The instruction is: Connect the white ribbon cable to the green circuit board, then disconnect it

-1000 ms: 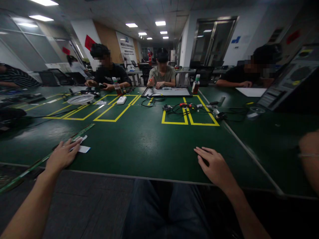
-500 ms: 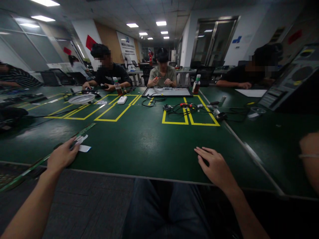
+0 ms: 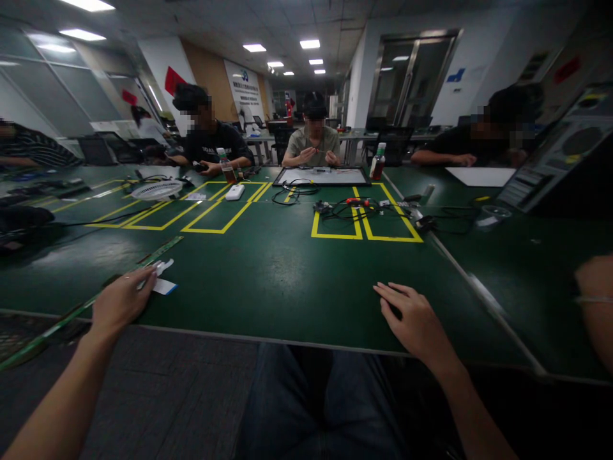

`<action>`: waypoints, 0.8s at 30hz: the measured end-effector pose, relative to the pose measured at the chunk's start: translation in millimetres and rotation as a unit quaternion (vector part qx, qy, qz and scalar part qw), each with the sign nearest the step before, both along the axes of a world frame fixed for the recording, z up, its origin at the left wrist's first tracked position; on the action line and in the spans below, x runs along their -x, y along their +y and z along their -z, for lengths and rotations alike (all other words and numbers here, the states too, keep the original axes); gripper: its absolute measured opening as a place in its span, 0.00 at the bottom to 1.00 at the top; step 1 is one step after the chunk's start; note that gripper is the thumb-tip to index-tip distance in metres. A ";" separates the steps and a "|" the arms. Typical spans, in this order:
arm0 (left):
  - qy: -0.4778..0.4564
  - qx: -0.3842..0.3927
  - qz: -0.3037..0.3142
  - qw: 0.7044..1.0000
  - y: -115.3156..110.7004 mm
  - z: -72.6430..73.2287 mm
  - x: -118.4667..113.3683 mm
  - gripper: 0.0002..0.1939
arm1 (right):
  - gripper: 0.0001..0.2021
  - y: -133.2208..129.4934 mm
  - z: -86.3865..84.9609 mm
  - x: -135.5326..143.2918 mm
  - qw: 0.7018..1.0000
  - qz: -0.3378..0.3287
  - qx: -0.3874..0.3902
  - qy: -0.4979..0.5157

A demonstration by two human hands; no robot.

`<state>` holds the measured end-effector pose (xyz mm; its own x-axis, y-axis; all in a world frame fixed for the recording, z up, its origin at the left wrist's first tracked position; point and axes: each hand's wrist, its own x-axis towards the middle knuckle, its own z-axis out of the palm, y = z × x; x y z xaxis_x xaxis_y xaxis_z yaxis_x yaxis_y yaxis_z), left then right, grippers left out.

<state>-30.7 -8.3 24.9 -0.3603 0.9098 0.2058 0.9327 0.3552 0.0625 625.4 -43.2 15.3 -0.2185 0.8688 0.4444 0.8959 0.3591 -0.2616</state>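
At the left of the table, my left hand [image 3: 122,299] pinches a white flat ribbon cable [image 3: 165,287] between thumb and fingers. One end of the cable has a blue edge; another pale piece of it curls up above the fingertips. A long, narrow green circuit-board strip [image 3: 165,248] passes by this hand and runs over the table's front edge to the lower left. My right hand [image 3: 414,319] rests palm down near the front edge, fingers stretched out, with nothing in it.
Yellow tape outlines [image 3: 393,240] mark the green table [image 3: 282,287]. Black cables and a red-handled tool [image 3: 357,202] lie right of centre. A white box [image 3: 235,192], bottles [image 3: 378,161] and a computer case [image 3: 558,150] stand farther off. Several people sit around; someone's arm [image 3: 596,306] enters at right.
My left hand has shifted slightly to the right with the ribbon cable, whose blue-edged end is now tilted a little. My right hand stays in place.
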 end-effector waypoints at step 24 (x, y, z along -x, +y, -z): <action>-0.166 0.026 0.401 0.901 8.7 11.5 -198.0 0.30 | 0.19 -0.3 -0.2 0.4 1.000 0.002 0.013 0.000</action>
<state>167.3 0.4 13.4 0.3835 0.9101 0.1570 0.8238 -0.4140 0.3872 625.1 -43.5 15.5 -0.2145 0.8805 0.4226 0.8973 0.3486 -0.2708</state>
